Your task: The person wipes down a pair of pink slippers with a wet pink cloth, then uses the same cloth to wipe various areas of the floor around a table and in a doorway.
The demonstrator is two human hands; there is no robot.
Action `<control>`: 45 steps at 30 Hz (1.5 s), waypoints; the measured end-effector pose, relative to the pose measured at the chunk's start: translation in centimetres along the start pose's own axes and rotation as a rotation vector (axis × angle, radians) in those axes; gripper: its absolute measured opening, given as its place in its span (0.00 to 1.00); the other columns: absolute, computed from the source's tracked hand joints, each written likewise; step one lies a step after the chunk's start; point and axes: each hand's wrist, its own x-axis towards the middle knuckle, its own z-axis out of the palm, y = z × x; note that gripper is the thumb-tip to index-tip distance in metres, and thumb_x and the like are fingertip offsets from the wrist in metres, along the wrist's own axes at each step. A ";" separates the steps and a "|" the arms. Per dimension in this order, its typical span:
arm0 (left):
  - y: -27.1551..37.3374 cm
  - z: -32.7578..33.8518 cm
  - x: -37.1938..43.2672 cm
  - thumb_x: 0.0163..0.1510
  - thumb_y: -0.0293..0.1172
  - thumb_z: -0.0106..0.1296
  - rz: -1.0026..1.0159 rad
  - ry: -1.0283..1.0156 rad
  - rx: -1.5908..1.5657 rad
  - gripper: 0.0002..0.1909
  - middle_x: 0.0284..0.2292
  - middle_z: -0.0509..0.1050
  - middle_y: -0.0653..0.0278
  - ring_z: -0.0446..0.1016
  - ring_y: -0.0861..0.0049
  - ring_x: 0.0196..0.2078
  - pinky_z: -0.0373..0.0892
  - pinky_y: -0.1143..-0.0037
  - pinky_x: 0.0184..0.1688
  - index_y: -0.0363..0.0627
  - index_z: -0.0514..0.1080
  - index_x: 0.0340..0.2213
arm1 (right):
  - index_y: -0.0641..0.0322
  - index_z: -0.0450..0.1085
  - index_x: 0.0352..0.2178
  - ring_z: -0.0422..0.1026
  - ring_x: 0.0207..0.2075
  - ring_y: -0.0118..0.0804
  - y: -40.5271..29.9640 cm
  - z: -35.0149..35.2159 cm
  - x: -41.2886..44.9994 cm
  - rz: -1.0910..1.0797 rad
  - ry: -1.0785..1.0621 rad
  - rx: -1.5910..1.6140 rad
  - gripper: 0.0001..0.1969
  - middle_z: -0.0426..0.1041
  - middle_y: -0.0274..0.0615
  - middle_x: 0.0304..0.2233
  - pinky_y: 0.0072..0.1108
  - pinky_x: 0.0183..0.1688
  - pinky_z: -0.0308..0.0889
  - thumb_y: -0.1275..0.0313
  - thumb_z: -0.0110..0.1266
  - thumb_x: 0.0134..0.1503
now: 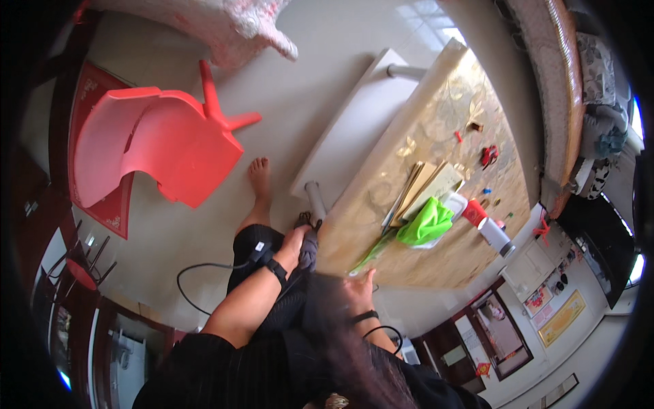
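Observation:
My left hand (292, 246), with a black band at its wrist, grips a bundle of dark grey fabric (308, 250) beside the table corner. Black cords or straps (305, 219) stick out of the bundle's far end. My right hand (360, 290) is at the table's near edge, its thumb raised. Next to its fingers lies the thin tail of a bright green cloth or bag (426, 225). Blurred dark hair or fabric covers part of the right hand, so its grip is unclear. The tabletop (357, 240) has a gold-flowered, marbled covering.
Papers and brown notebooks (419, 189), a red cup (474, 212), a grey-white cylinder (495, 236) and small red items (489, 156) are on the table. A red plastic chair (168, 148) stands left. Below the tabletop runs a white shelf (357, 122). A black cable (184, 271) loops by my left arm.

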 end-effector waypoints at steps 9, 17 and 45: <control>-0.6 -0.7 0.2 0.47 0.37 0.52 0.023 0.035 0.022 0.11 0.16 0.68 0.67 0.66 0.78 0.15 0.61 0.76 0.18 0.42 0.70 0.19 | 0.58 0.60 0.49 0.65 0.47 0.40 0.4 5.1 -2.2 -0.013 0.084 0.123 0.28 0.66 0.40 0.47 0.33 0.51 0.62 0.47 0.43 0.57; 0.3 -0.1 -1.0 0.49 0.35 0.51 -0.023 0.051 0.046 0.11 0.19 0.68 0.67 0.67 0.77 0.19 0.65 0.76 0.23 0.40 0.69 0.22 | 0.58 0.60 0.50 0.64 0.48 0.42 -0.5 1.7 -1.2 0.131 -0.169 0.120 0.28 0.66 0.43 0.48 0.33 0.53 0.60 0.47 0.42 0.57; 2.0 -0.1 -1.8 0.48 0.37 0.50 0.127 -0.011 0.114 0.13 0.17 0.67 0.68 0.66 0.80 0.17 0.63 0.77 0.21 0.39 0.70 0.19 | 0.59 0.60 0.48 0.70 0.34 0.43 0.5 3.6 -0.6 0.134 0.005 0.002 0.34 0.68 0.49 0.39 0.22 0.33 0.72 0.41 0.44 0.53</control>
